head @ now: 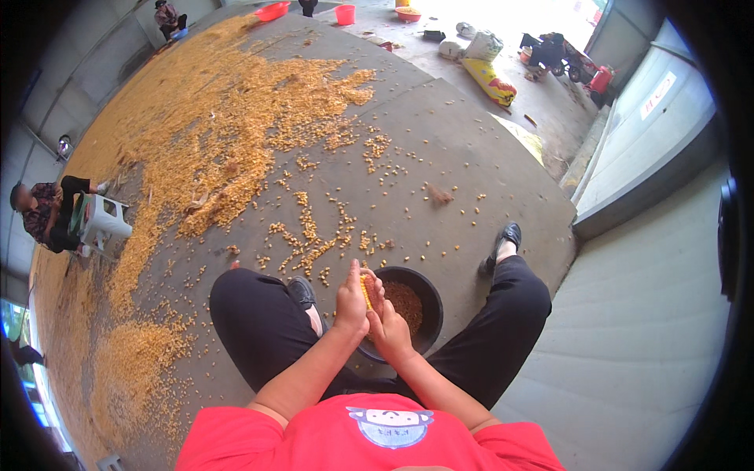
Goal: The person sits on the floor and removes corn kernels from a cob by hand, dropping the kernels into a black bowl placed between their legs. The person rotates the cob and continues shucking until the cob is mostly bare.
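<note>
Between my two hands is a corn cob (372, 293), with yellow kernels along its left side and a bare reddish face on the right. My left hand (351, 297) grips it from the left, thumb or finger pointing up along it. My right hand (390, 332) closes around its lower right part. Beneath them a round black basin (435, 312) stands on the floor between my legs, with reddish-brown contents (406, 306) inside. The hands cover the left part of the basin.
Loose corn kernels (206, 135) spread thickly over the concrete floor (412, 218) to the left and ahead. A seated person (44, 215) is at left by a white plastic stool (108, 219). Sacks (484, 46), a red bucket (345, 15) and a red basin (272, 10) stand farther off. A wall (636, 306) rises at right.
</note>
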A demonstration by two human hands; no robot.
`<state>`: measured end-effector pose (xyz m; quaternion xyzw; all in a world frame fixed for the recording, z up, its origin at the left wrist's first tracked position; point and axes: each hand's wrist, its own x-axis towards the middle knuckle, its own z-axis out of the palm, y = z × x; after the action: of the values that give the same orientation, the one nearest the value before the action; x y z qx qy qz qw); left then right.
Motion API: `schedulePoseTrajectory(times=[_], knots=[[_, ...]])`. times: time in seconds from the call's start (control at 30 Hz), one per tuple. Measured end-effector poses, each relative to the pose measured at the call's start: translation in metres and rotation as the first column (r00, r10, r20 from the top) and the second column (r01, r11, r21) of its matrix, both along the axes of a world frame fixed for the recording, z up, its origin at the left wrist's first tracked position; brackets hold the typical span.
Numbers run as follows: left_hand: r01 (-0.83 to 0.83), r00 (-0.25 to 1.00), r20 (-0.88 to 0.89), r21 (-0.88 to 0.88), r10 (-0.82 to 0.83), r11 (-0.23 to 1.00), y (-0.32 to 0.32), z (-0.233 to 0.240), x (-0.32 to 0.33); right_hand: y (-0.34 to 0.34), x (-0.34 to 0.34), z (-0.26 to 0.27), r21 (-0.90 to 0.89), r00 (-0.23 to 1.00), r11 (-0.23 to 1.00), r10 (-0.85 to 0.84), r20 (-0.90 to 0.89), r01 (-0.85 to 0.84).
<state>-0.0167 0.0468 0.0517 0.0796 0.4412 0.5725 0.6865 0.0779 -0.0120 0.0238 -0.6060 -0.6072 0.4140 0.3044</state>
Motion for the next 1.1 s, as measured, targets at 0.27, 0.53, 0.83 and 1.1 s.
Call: schedulePoseTrajectory(times=[0.27, 0.53, 0.83, 1.1], knots=[[0.039, 0.996, 0.075, -0.005, -0.038, 0.999, 0.001, -0.002, -0.004, -0.001, -0.001, -0.002, -0.006, 0.934, 1.0, 0.017, -0.357, -0.02], [0.158, 0.984, 0.072, 0.04, -0.161, 0.987, 0.005, -0.006, -0.008, 0.001, 0.01, 0.012, -0.385, 0.637, 0.874, -0.12, -0.761, -0.295], [0.195, 0.853, -0.51, 0.119, -0.108, 0.973, 0.007, -0.021, -0.012, 0.003, 0.013, 0.021, -0.555, 0.428, 0.695, -0.375, -0.822, -0.457], [0.138, 0.861, -0.506, 0.142, -0.048, 0.98, 0.005, -0.013, -0.009, 0.003, 0.013, 0.024, -0.506, 0.427, 0.741, -0.323, -0.845, -0.441]])
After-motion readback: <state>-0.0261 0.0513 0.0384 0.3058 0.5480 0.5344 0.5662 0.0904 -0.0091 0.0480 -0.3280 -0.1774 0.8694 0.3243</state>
